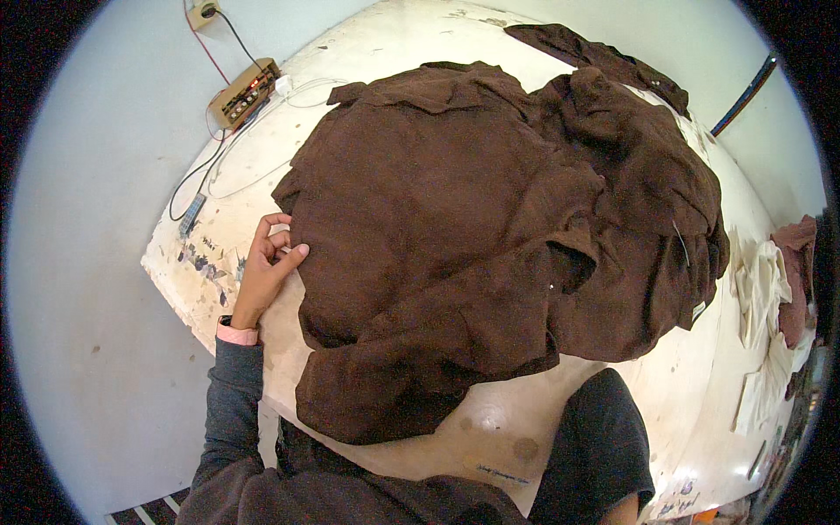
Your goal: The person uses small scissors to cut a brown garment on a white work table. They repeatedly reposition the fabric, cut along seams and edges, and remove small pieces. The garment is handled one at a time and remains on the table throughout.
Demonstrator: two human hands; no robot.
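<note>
Where left fingers curl, brown cloth lies at their tips.

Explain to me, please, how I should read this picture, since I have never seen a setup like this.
There is no machine here: a person works with bare hands. The one picture comes from a wide fisheye camera worn on the head, looking down, so its rim is black and straight edges bend.

The left hand, with a pink band at the wrist, is at the left edge of a large brown cloth; whether it grips the cloth is hard to tell. The right hand is out of view.

The cloth lies on a pale, stained table, with more brown fabric beside it. A box with cables is at the upper left, and pale cloths are at the right.
</note>
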